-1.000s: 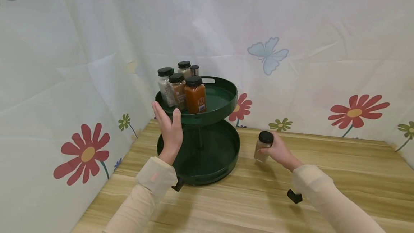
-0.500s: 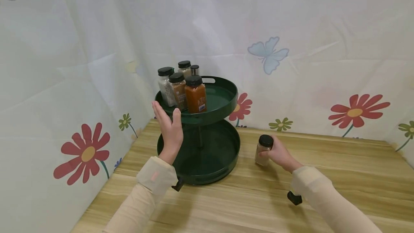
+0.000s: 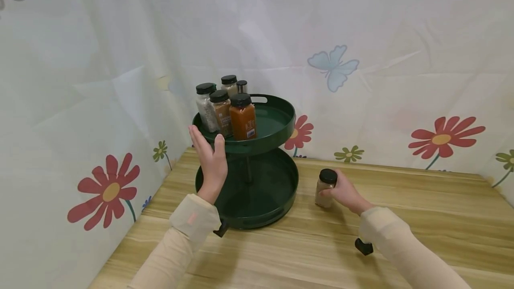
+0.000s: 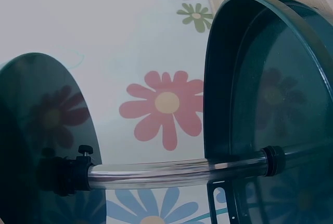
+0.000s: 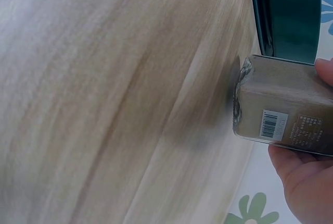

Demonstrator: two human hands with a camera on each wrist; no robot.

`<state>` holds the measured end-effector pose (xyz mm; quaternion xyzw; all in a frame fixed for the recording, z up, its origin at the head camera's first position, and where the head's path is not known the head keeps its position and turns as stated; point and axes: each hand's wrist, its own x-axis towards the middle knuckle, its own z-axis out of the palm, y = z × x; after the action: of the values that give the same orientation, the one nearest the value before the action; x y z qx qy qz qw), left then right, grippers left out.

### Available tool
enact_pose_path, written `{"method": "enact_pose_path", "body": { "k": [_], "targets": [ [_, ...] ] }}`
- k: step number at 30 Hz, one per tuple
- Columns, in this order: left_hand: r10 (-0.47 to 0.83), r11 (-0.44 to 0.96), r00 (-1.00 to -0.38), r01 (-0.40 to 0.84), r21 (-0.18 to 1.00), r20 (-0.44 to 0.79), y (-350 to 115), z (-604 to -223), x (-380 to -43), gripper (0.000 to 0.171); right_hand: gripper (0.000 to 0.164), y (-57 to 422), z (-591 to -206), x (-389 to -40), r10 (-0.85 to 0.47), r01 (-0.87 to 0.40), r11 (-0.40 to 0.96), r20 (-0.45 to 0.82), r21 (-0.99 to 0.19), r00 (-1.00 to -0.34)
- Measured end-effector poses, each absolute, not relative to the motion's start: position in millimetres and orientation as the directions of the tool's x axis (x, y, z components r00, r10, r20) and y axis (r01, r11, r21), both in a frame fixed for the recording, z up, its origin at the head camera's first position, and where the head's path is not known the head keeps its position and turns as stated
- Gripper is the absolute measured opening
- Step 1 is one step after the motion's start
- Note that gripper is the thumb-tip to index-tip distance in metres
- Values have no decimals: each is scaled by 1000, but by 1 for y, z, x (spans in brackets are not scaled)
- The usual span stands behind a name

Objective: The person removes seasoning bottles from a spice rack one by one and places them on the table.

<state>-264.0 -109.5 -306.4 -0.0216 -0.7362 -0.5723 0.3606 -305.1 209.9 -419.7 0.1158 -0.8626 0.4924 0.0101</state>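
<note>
My right hand [image 3: 348,194] grips a square spice jar [image 3: 322,191] with a black lid and light brown powder, thumb on one side and fingers on the other. Upright and close over the table, the jar is just right of a dark green two-tier turntable rack [image 3: 273,136]. A barcode label [image 5: 274,125] shows on it in the right wrist view. My left hand [image 3: 212,166] has its fingers straight up, thumb apart, by the front left rim of the upper tray; it holds nothing. The left wrist view shows the rack's metal post [image 4: 151,175] between the tiers.
Several black-lidded jars crowd the left of the upper tray, among them an orange one [image 3: 242,121], a brown one [image 3: 223,117] and a white one [image 3: 206,110]. Behind the wooden table [image 3: 421,208] hangs a flower-print cloth [image 3: 385,79].
My right hand has lowered the jar a little toward the table and shifted it slightly nearer and to the left. My left hand stays in place.
</note>
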Motion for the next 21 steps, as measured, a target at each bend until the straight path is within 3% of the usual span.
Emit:
{"method": "enact_pose_path", "body": {
  "k": [21],
  "targets": [
    [-380,343,-739,446,827,556,-110,-308,-266,75,61,210,-423,-305,-176,-200,493,128,-847,-976]
  ]
}}
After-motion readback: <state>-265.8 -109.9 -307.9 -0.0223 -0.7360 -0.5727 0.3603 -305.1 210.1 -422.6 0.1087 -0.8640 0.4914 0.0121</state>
